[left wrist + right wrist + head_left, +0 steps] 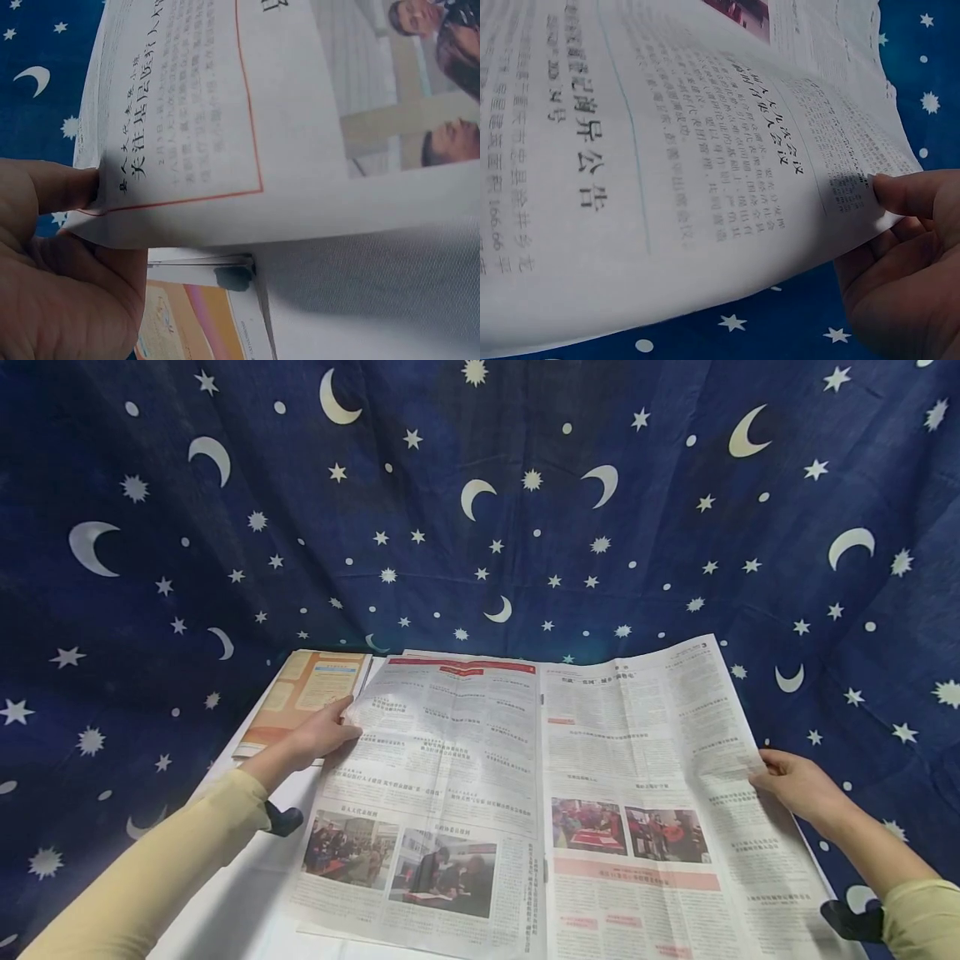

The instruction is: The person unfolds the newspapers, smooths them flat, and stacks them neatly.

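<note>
A dark blue cloth (525,510) printed with pale moons, stars and dots takes up the upper half of the head view and runs down both sides. Next in size is a spread newspaper (480,760), filling the lower centre to lower right of that view, its middle fold running nearly upright and its right page curving at the outer edge. A white desk (258,860) shows at the lower left, beside the newspaper. Pale yellow sleeves (150,868) enter from the lower left and lower right corners. Left of the newspaper, at centre left, lies an orange-and-cream printed paper (300,693), partly behind the left arm. The left hand (324,733) holds the newspaper's left edge in a narrow pinch, thumb on the printed face and fingers underneath, as the left wrist view shows. The right hand (802,781), right of centre, pinches the opposite edge just as narrowly, thumb on the print and fingers curled beneath. Two colour photographs (450,872) sit low on the left page, and two smaller ones are on the right page. A red banner (461,665) crosses the top of the left page, and a small black "3" (703,645) marks the right page's upper corner.
</note>
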The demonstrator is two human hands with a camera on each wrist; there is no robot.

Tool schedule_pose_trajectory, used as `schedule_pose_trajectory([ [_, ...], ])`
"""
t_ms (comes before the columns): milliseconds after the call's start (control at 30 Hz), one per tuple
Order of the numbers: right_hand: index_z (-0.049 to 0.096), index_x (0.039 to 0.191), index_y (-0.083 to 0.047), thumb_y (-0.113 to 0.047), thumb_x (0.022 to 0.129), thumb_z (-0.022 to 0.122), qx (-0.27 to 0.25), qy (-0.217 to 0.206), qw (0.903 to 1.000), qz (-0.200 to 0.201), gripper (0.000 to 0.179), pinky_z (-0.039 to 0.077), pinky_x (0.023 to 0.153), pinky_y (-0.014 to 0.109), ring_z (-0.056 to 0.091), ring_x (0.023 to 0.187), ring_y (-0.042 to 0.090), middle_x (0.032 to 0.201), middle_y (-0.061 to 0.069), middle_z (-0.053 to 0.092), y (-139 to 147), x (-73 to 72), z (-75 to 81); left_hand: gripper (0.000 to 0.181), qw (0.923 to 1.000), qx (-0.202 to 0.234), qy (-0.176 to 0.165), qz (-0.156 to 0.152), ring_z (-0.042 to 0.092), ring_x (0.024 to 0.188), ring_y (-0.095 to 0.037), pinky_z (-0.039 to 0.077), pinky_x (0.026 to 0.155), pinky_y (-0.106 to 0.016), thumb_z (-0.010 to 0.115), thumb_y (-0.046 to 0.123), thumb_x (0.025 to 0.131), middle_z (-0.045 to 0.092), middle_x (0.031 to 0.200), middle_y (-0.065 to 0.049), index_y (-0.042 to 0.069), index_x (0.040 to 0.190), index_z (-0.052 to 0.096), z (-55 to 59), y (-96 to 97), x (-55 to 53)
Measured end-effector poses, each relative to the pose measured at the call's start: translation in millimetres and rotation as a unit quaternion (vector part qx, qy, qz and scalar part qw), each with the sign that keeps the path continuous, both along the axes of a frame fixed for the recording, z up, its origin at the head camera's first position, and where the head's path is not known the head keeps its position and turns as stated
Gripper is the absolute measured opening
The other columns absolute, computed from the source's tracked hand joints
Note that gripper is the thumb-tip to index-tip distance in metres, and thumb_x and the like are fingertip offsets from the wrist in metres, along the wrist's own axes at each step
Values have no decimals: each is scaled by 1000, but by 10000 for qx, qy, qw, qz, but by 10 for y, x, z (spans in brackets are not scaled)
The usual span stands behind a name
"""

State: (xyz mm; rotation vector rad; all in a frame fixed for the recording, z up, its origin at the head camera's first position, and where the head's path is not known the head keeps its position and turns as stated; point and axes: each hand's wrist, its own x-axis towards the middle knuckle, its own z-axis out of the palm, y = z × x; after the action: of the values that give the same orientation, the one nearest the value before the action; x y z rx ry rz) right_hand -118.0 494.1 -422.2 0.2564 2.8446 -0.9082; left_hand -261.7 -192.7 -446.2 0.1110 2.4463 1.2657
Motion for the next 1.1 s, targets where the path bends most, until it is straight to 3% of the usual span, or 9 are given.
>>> schedule_pose_trajectory([
  [133,30,144,24,-7,104,51,-47,-40,10000,-34,55,52,76,44,62,93,34,122,39,57,71,7,-33,77,9997,-182,-91,108,60,115,-37,48,104,-54,56,12,101,46,142,-34,-1,162,12,-58,23,-18],
  [267,28,143,26,-7,104,50,-5,-81,10000,-48,56,52,73,37,62,92,32,122,40,57,149,20,-85,75,9988,-450,-104,155,51,129,-44,42,109,-58,57,14,102,38,150,-35,-2,162,16,-116,43,-41],
  [433,28,142,27,-10,105,49,40,-201,9998,-59,56,52,81,55,60,96,38,125,43,53,228,23,-139,75,9983,-509,-190,198,40,139,-50,37,112,-61,55,12,100,27,157,-37,-4,161,14,-153,65,-46],
  [500,29,142,27,-10,105,50,22,-229,9997,-73,56,49,85,61,59,98,40,126,43,52,249,24,-166,76,9984,-485,-234,199,44,135,-48,39,111,-61,56,11,99,30,155,-37,-5,161,15,-165,66,-33],
  [567,30,141,27,-9,104,50,14,-234,9997,-91,55,51,83,58,60,97,39,125,43,53,263,30,-202,75,9983,-465,-290,183,52,127,-44,45,106,-58,56,12,100,36,151,-36,-6,160,15,-182,58,-13],
  [667,28,141,28,-10,104,51,-1,-273,9996,-102,58,53,81,57,61,97,39,125,43,53,267,42,-230,74,9982,-388,-410,190,61,109,-35,54,90,-46,56,11,99,47,141,-34,-8,159,17,-219,11,16],
  [733,27,141,29,-11,105,50,14,-271,9996,-92,59,53,82,59,60,100,43,127,45,50,273,47,-239,73,9980,-293,-523,213,61,103,-31,53,83,-39,57,10,100,50,137,-32,-9,159,18,-238,-29,36],
  [967,30,140,28,-12,104,50,150,-253,9994,-185,57,50,85,65,58,103,48,129,46,48,329,30,-268,69,9971,28,-756,100,58,108,-31,53,94,-46,60,8,100,50,136,-30,-13,155,25,-263,-154,105],
  [1100,37,134,28,-10,102,51,282,-123,9991,-295,53,50,81,63,58,99,47,123,45,52,374,21,-282,68,9971,168,-736,-3,62,100,-25,56,87,-41,62,7,99,60,124,-22,-13,154,28,-287,-163,135],
])
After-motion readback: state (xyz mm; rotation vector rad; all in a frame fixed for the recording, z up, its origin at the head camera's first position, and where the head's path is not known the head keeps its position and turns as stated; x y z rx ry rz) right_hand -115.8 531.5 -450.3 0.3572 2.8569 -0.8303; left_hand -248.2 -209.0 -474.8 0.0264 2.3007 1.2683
